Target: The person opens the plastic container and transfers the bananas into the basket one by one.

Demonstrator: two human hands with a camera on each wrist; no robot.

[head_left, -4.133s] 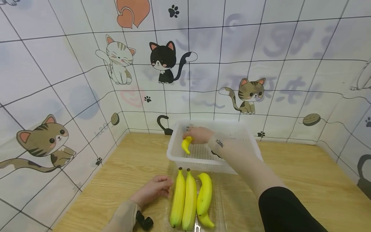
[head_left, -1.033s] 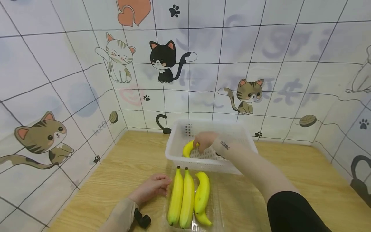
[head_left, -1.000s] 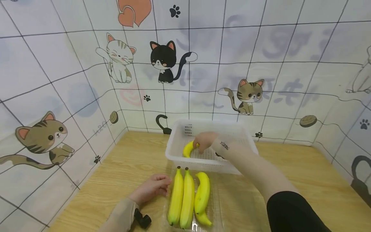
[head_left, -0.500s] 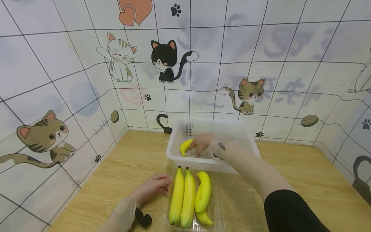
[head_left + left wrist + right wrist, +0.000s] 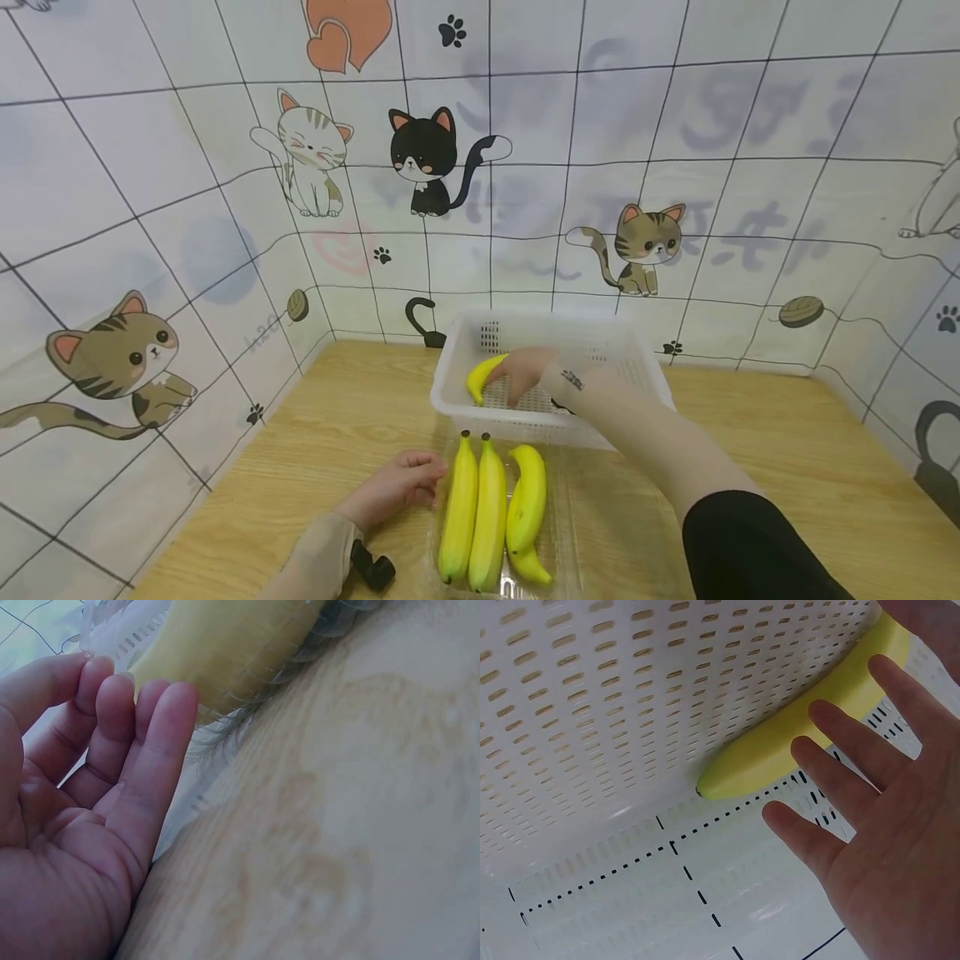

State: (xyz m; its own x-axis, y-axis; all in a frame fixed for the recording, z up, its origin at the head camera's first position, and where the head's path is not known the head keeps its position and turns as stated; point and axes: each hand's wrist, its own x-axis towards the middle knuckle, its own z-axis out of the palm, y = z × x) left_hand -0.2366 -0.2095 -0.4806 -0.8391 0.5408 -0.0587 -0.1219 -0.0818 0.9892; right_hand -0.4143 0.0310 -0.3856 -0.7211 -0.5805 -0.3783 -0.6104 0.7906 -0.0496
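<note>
We look partway through: at least 3 bananas (image 5: 489, 517) lie in the tray (image 5: 566, 533), 1 banana (image 5: 772, 746) in the basket (image 5: 517, 427), our right hand (image 5: 523, 371) over it, fingers spread; whether our left hand (image 5: 401, 485) grips the tray, we cannot tell.

Head camera faces down; wrist cameras near hands (image 5: 82, 810) (image 5: 900, 817).

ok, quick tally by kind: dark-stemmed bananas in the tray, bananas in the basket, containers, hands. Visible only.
Dark-stemmed bananas in tray: 2
Banana in basket: 1
Containers (tray, basket): 2
Hands (left hand, right hand): 2
Total: 7
</note>
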